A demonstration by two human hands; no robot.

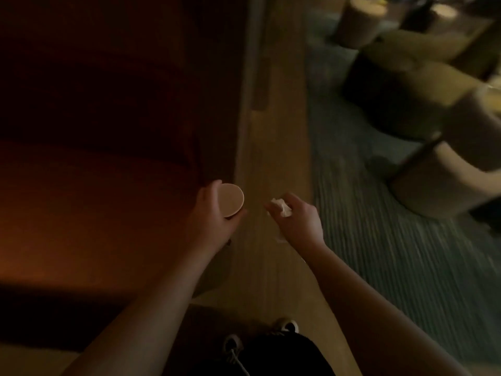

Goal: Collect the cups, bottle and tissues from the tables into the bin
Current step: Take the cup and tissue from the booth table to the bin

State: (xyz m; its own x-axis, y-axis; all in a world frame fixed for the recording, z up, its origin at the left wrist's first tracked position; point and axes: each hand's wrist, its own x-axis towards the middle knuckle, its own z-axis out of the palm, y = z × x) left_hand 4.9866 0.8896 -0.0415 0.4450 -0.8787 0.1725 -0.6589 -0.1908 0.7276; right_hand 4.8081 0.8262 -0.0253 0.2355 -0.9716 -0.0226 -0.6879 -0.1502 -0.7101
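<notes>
My left hand [210, 213] grips a tan paper cup [231, 200], seen from above with its round top facing the camera. My right hand [298, 219] holds crumpled white tissue [280, 207] in its curled fingers, and something pale and clear hangs below that hand. Both hands are held out in front of me over a wooden floor strip, about a hand's width apart. No bin or bottle can be made out in this dim, blurred frame.
A dark reddish wall or panel [108, 131] fills the left. A striped green carpet [393, 240] lies to the right, with round beige stools [433, 191] and a round side table [360, 20] on it. My shoes [284, 325] show at the bottom.
</notes>
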